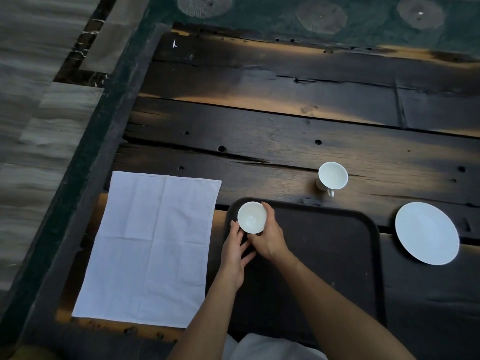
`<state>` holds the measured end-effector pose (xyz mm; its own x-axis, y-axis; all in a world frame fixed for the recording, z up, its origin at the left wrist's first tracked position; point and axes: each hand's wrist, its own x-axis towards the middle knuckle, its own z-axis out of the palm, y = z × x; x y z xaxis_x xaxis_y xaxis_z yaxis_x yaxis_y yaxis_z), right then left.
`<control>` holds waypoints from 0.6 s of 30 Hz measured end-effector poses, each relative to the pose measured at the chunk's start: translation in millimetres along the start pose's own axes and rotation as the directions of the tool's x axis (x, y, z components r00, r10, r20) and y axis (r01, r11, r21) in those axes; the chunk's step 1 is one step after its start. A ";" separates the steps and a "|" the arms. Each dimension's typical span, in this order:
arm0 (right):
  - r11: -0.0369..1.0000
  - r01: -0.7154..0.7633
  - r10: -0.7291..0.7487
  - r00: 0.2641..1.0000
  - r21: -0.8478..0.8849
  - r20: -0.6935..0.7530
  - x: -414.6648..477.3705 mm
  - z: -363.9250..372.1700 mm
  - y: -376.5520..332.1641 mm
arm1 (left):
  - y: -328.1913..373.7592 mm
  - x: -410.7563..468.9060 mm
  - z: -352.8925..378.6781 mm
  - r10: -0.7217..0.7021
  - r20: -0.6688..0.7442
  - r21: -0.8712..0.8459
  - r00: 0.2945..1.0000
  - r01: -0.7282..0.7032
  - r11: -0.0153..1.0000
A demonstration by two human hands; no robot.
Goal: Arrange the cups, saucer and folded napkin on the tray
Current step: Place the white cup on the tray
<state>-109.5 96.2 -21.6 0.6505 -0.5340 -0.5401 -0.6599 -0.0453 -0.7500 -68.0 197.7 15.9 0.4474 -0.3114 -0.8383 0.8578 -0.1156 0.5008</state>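
White porcelain cup (251, 217), held over the far-left corner of the tray (324, 242), inside the rim; right hand (270, 239) wraps it from the near-right side, fingers curled round the wall; left hand (233, 249) lies alongside with fingers fairly straight, tips touching the cup's left flank, steadying and not gripping; whether the base sits on the tray floor cannot be told from above.

Step in hand, as I read it: setting this cup down in that corner. To do it well: lower it level so the base meets the tray flat; keep it off the raised rim, where it could perch on the slope and tip; leave the tray's middle and right side free for the other pieces; loosen the right hand only once the cup stands by itself; draw both hands back toward the tray's near edge, low, so no finger catches the lip.

The cup itself: small, round-mouthed, upright, empty so far as shows; glossy inside, pale glint at the bottom; no handle in sight, possibly hidden under the right hand.

Elsewhere: second cup (332, 175) upright on the dark plank table (259, 120) just beyond the tray's far edge, handle toward the tray; saucer (427, 233) off the tray's right side, apart from it; napkin (153, 245) spread flat and creased, just left of the tray.
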 end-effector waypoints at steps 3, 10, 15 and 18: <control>1.000 -0.008 0.008 1.000 -0.014 -0.011 -1.6 0.3 -0.7 | -0.3 -0.5 -1.2 0.004 0.008 0.018 1.000 -0.004 1.000; 0.999 -0.035 0.034 0.999 -0.037 -0.011 -2.6 0.4 -2.2 | -2.4 3.7 -4.4 0.003 0.023 0.039 1.000 -0.004 0.999; 0.996 -0.068 0.069 0.998 -0.060 0.013 -5.9 -1.0 -2.5 | -3.1 4.9 -6.5 0.002 0.035 0.033 0.999 -0.003 0.999; 0.993 -0.079 0.082 0.996 -0.087 0.031 -8.8 -2.6 -3.1 | -4.2 3.8 -6.8 -0.004 0.016 0.058 1.000 0.003 0.998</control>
<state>-114.2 98.8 -13.6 0.6055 -0.5093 -0.6115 -0.7394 -0.0758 -0.6690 -68.1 203.4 9.1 0.4403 -0.3258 -0.8366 0.8429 -0.1711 0.5102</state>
